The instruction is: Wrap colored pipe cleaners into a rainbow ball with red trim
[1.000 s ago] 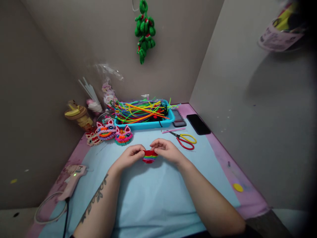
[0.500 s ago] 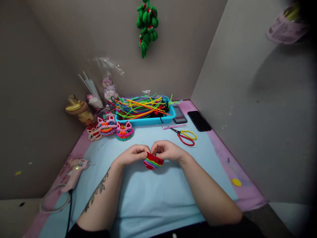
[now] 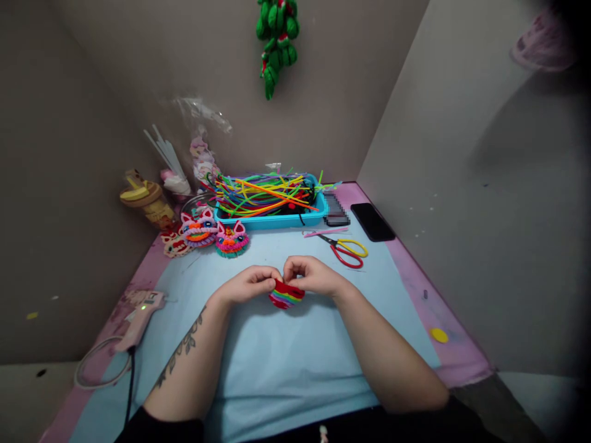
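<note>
Between my hands, above the middle of the blue cloth (image 3: 295, 363), is a small rounded piece (image 3: 286, 296) with red, rainbow and pink stripes, apparently made of fuzzy pipe cleaners. My left hand (image 3: 253, 284) pinches its upper left edge between thumb and fingers. At its upper right edge, my right hand (image 3: 310, 274) has thumb and fingertips closed on it. The fingertips of both hands nearly meet behind the piece, so its back is hidden. Beyond my hands, finished-looking animal faces (image 3: 232, 239) of pink, orange and teal pipe cleaners lie at the left.
Behind stands a blue tray (image 3: 272, 223) heaped with colourful pipe cleaners (image 3: 263, 194). Yellow-and-red scissors (image 3: 344, 249) and a black phone (image 3: 372, 222) lie to the right. A pink glue gun (image 3: 142, 320) with a cord rests at left. Grey walls surround the table.
Both hands still grip the striped piece, which is tilted slightly differently. My right fingers have shifted a little along its upper edge. The whole view has moved slightly.
</note>
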Demonstrator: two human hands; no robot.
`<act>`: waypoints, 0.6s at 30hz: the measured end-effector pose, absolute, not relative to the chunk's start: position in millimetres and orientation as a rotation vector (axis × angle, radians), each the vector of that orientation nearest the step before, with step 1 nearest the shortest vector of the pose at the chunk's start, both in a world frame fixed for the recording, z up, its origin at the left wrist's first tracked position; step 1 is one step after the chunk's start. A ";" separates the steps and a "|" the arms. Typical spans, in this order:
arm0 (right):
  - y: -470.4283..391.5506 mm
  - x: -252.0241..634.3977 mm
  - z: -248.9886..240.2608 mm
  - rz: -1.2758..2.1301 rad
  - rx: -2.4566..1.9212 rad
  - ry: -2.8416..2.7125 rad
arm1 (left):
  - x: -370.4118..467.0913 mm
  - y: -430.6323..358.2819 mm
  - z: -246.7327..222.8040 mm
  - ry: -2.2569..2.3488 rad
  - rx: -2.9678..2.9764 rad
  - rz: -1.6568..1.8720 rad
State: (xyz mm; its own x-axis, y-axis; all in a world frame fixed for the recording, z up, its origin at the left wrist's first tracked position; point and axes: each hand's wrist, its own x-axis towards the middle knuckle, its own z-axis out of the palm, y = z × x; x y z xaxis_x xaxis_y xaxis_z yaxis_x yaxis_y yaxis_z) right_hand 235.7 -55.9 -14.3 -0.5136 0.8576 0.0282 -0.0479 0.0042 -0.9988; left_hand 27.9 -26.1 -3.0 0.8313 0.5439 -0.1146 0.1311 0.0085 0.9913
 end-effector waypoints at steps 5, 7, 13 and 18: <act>-50.3 239.4 -14.8 1.269 -0.963 -1.495 | 27.2 -24.7 0.0 0.711 1.735 0.526; -49.0 241.5 -13.7 1.044 -0.987 -1.569 | 28.2 -25.5 1.8 0.773 1.874 0.613; -49.5 242.3 -14.2 0.738 -1.062 -1.831 | 32.2 -26.5 0.8 0.758 2.304 0.769; -49.7 241.5 -14.0 0.560 -1.132 -1.916 | 33.3 -25.8 -3.3 0.763 2.540 0.774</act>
State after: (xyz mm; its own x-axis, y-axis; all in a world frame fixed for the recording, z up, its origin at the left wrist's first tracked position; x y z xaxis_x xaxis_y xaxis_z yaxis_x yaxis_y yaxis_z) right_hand 241.5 -49.7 -14.0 -0.2581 0.8676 0.4250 0.5020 0.4963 -0.7083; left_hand 33.3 -25.8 -3.3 0.7015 0.5934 0.3947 0.3863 -0.7820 0.4891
